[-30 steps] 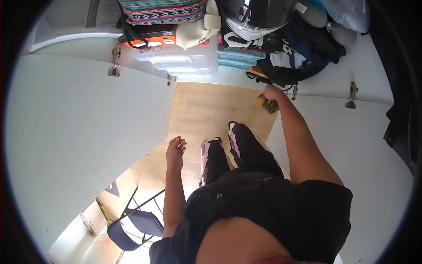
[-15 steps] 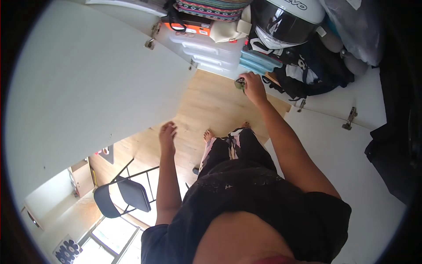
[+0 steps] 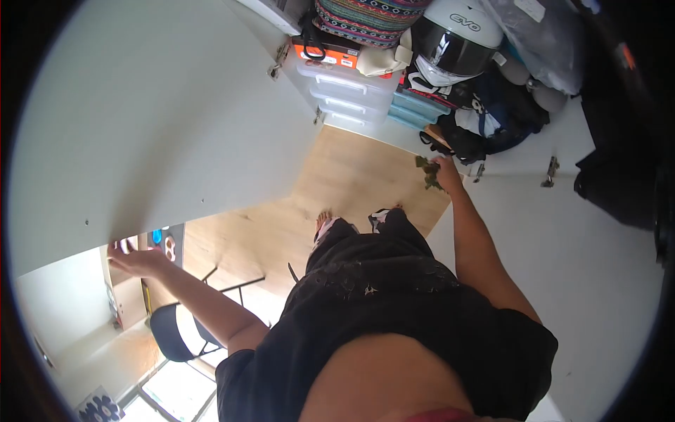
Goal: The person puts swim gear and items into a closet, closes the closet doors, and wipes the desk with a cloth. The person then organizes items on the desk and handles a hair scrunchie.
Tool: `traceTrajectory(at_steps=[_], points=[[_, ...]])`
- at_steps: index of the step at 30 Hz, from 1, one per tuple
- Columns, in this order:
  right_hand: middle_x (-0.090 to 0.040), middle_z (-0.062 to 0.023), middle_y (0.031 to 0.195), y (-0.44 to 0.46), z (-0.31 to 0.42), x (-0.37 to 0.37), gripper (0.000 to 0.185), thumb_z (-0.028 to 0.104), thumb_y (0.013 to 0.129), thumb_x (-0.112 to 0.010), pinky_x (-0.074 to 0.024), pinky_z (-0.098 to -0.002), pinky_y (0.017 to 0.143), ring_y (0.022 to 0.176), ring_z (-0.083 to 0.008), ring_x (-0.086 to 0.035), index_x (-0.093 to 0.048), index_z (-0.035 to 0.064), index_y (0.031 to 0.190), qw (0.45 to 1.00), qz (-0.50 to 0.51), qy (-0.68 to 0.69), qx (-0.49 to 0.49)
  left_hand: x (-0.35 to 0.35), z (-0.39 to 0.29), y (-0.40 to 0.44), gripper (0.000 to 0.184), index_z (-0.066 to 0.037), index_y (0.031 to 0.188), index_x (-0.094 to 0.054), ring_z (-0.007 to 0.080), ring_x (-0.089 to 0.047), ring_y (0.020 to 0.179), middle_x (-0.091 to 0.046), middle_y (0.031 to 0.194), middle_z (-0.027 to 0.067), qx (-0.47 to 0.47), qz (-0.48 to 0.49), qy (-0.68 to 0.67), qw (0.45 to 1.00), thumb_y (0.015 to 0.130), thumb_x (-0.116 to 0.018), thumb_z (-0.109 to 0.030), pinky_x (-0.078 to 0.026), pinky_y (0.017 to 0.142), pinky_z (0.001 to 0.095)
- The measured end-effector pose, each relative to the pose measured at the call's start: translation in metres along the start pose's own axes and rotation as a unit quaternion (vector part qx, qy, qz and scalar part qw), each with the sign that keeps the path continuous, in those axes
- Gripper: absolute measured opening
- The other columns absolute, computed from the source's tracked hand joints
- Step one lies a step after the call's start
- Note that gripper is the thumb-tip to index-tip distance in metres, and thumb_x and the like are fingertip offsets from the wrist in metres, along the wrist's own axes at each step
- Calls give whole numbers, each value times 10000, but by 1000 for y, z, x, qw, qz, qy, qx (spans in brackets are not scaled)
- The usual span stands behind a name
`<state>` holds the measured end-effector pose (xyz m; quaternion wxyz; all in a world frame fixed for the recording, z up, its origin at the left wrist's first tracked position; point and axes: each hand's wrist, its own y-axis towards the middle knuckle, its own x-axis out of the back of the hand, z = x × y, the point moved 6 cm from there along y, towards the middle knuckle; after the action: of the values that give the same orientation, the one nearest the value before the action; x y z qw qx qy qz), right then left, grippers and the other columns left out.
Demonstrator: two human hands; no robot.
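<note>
My right hand [image 3: 446,174] is closed on a crumpled, dark green patterned thing [image 3: 428,173] that hangs beside its fingers, low in front of the cupboard; its kind I cannot make out. Out to the left, my left hand [image 3: 139,261] has its fingers stretched out at the lower edge of the white left cupboard door [image 3: 176,119]. Those fingertips seem to touch the door edge. The white right cupboard door [image 3: 548,267] stands open beyond my right arm.
Inside the cupboard are a white helmet [image 3: 450,42], a striped woven bag [image 3: 369,20], clear drawers [image 3: 344,91], blue drawers [image 3: 418,111] and a dark bag [image 3: 510,105]. Wooden floor [image 3: 365,169] lies around my feet. A black folding chair [image 3: 172,334] stands lower left.
My left hand has moved left and down to the door edge. My right hand has moved right and down with the green thing, which now hangs more spread out. The view has shifted.
</note>
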<state>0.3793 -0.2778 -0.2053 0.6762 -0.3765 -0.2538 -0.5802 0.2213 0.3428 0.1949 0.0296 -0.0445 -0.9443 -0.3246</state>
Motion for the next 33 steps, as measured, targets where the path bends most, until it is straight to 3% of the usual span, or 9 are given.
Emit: traceTrajectory(at_steps=[4, 8, 11, 15, 18, 19, 21, 26, 33], points=[[-494, -186, 1005, -101, -27, 2, 318, 22, 757, -414, -416, -427, 830, 967, -361, -512, -588, 101, 1011, 969, -142, 50, -195, 1, -14, 52, 348, 26, 998, -487, 228, -522, 937, -506, 944, 121, -20, -47, -127, 991, 878, -402, -290, -433, 817, 349], [-584, -179, 1000, -214, -40, -17, 281, 194, 804, -421, -417, -426, 830, 981, -342, -536, -639, 106, 959, 910, -129, 38, -393, -16, 28, 112, 355, 35, 1130, -472, 230, -520, 994, -532, 1076, 145, 28, 147, -282, 948, 904, -412, -232, -411, 878, 357], [-597, -181, 1047, -293, -28, -33, 332, 251, 808, -424, -416, -416, 845, 1005, -335, -541, -631, 71, 996, 835, -167, 110, -513, -26, 58, 122, 392, 12, 1180, -473, 239, -513, 1035, -528, 1123, 138, 187, 199, -396, 877, 887, -431, -245, -393, 903, 381], [-589, -188, 1085, -405, -43, -65, 426, 307, 827, -410, -406, -412, 871, 1022, -333, -542, -604, -16, 1025, 741, -225, 160, -612, -32, 118, 149, 402, -11, 1173, -490, 255, -505, 1058, -528, 1138, 126, 226, 275, -483, 800, 883, -418, -279, -388, 906, 423], [-582, -191, 1100, -469, -53, -45, 431, 321, 854, -417, -411, -393, 871, 1018, -320, -549, -584, -16, 1066, 759, -243, 83, -598, -54, 123, 149, 430, -15, 1194, -471, 282, -488, 1086, -511, 1176, 137, 167, 496, -593, 612, 894, -365, -305, -414, 883, 455], [-580, -192, 1105, -484, -56, -35, 433, 325, 864, -419, -413, -386, 872, 1017, -316, -551, -577, -16, 1079, 761, -253, 57, -595, -57, 115, 143, 435, -15, 1197, -467, 274, -488, 1085, -507, 1181, 133, 167, 489, -589, 622, 901, -364, -316, -422, 880, 440], [-564, -172, 1133, -516, -53, 2, 392, 283, 896, -421, -421, -361, 879, 1002, -271, -561, -538, 15, 1157, 667, -513, 236, -485, -60, 103, 132, 440, -15, 1200, -463, 266, -489, 1084, -503, 1186, 129, 166, 480, -597, 620, 907, -363, -328, -430, 876, 424], [-455, -132, 1260, -522, 47, 161, 449, 264, 923, -434, -402, -330, 928, 1125, -203, -473, -395, 24, 1301, 631, -593, 455, -209, -54, 100, 120, 485, -28, 1231, -435, 214, -484, 1057, -489, 1173, 88, 91, 471, -399, 781, 915, -397, -393, -431, 851, 350], [-454, -98, 1263, -516, 114, 271, 493, 341, 913, -474, -372, -305, 941, 1128, -189, -454, -410, 44, 1300, 684, -618, 355, -157, -46, 79, 80, 412, -31, 1170, -493, 202, -533, 974, -546, 1090, 79, 201, 555, -464, 660, 864, -515, -306, -439, 836, 350]])
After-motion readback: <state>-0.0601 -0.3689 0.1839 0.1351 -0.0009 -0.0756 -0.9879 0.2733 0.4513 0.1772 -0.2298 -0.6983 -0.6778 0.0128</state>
